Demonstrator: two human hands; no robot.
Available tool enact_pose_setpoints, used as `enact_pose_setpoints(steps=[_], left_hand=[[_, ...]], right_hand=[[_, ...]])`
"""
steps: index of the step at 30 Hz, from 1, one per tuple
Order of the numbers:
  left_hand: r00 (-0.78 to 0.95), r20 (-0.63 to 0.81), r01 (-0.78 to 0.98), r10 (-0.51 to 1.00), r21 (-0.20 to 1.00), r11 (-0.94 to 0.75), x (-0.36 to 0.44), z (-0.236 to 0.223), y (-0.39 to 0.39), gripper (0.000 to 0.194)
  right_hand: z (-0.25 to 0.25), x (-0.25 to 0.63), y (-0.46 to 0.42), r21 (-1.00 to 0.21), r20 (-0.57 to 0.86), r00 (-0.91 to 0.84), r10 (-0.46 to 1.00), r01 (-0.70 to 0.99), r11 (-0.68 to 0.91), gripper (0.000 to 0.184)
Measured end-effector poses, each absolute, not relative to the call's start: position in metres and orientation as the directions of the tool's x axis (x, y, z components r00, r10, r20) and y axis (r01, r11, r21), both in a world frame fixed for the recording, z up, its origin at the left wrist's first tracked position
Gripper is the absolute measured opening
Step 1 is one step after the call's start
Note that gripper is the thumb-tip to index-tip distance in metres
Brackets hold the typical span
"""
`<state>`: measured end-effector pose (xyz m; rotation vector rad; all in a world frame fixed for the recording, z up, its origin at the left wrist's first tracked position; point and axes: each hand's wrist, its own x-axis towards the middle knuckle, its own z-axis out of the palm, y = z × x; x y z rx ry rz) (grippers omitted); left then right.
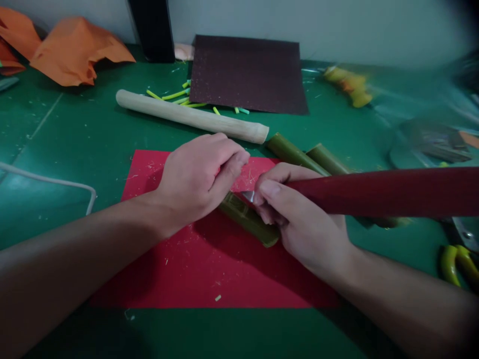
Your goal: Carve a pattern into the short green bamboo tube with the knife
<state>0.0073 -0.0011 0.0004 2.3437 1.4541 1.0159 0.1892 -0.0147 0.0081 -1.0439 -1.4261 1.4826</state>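
Note:
A short green bamboo piece (258, 227) lies at a slant on a red sheet (179, 279), with carved pale lines on its upper face. My left hand (202, 174) is closed over its far left end; the fingertips are hidden beneath the hand. In my right hand (307, 219) is a carving knife (389, 193) with a thick dark red handle, gripped close to the blade. Its small metal blade points left, just over the carved area; whether it touches the bamboo I cannot tell. Fine shavings are scattered on the sheet.
A long pale bamboo stick (190, 115) lies beyond the sheet, near a dark brown sheet (249, 75) and several yellow-green strips. Two green bamboo pieces (295, 152) rest behind my right hand. Yellow-handled scissors (458, 262) are at right, crumpled orange paper (80, 50) at back left.

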Motion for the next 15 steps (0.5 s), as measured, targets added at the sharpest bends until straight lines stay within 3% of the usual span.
enact_pose_setpoints(steps=[7,15], left_hand=[[0.295,0.433,0.711,0.852,0.497,-0.498,0.0075,-0.0020,0.0010,0.037],[0.318,0.428,0.718,0.846,0.474,-0.510,0.0079,-0.0028,0.0019,0.012]], right_hand=[[0.0071,0.1873,-0.0148,-0.999,0.005,-0.341,0.940,-0.033,-0.007,0.025],[0.0069,0.1903,-0.0129,-0.999,-0.011,-0.301,0.954,0.032,-0.002,0.025]])
